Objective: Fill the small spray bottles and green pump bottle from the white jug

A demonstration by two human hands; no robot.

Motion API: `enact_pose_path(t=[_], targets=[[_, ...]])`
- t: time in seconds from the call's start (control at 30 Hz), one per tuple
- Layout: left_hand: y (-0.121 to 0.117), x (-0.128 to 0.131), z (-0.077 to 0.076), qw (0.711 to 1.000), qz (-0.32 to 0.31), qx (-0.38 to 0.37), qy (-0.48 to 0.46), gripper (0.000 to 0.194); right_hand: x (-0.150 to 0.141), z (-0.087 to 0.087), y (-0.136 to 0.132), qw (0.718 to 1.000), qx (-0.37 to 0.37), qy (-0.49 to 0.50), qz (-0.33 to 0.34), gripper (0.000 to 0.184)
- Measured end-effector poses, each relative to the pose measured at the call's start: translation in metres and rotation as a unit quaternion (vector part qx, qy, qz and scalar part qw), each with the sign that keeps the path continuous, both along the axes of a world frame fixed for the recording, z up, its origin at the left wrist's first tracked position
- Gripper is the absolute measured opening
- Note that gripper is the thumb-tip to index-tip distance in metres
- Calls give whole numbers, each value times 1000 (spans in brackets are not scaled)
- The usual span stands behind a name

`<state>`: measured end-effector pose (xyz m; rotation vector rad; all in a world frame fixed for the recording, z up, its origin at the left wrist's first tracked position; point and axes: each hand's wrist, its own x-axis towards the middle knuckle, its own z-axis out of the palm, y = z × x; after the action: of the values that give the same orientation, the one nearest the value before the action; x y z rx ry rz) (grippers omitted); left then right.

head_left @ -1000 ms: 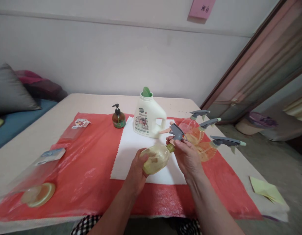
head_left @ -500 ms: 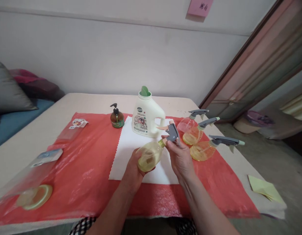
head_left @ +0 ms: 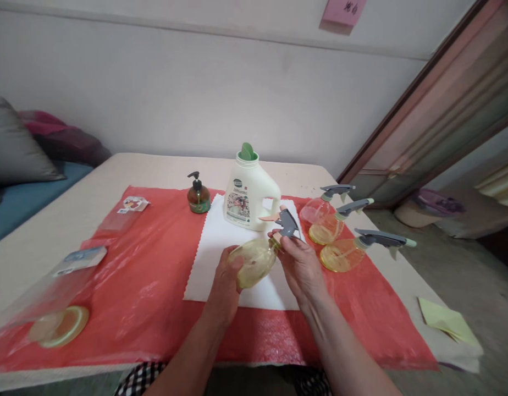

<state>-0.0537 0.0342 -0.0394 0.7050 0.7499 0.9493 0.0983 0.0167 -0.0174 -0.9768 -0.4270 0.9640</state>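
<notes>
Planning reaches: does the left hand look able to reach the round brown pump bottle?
Probably not: the left hand holds the translucent yellow plastic bottle, though nothing visible blocks the brown bottle.

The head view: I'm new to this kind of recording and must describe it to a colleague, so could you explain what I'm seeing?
There is no machine here, only a person's two bare hands. The view comes from a camera worn on the person's head, looking forward and down.

The left hand holds a see-through yellow plastic bottle. The right hand grips the grey-and-peach plastic spray head at its neck; whether it is tight, I cannot tell.

A shiny red plastic sheet covers much of the table. On it lies a white scallop-edged mat, bearing a cream plastic jug. Left of the mat stands a brown pump bottle; to its right are three see-through spray bottles with grey heads.
</notes>
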Motion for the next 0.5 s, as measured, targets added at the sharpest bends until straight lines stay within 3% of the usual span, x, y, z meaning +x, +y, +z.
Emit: enact_pose_path(t=[0.13, 0.27, 0.5], targets=[[-2, -2, 0, 998, 29, 29, 37, 40, -5, -4, 1, 1000, 2, 13, -10, 39], [-4, -4, 5, 985, 71, 121, 100, 47, -7, -5, 2, 1000, 7, 25, -13, 38], [-13, -3, -1, 913, 144, 342, 170, 65, -11, 3, -4, 998, 24, 58, 16, 34]])
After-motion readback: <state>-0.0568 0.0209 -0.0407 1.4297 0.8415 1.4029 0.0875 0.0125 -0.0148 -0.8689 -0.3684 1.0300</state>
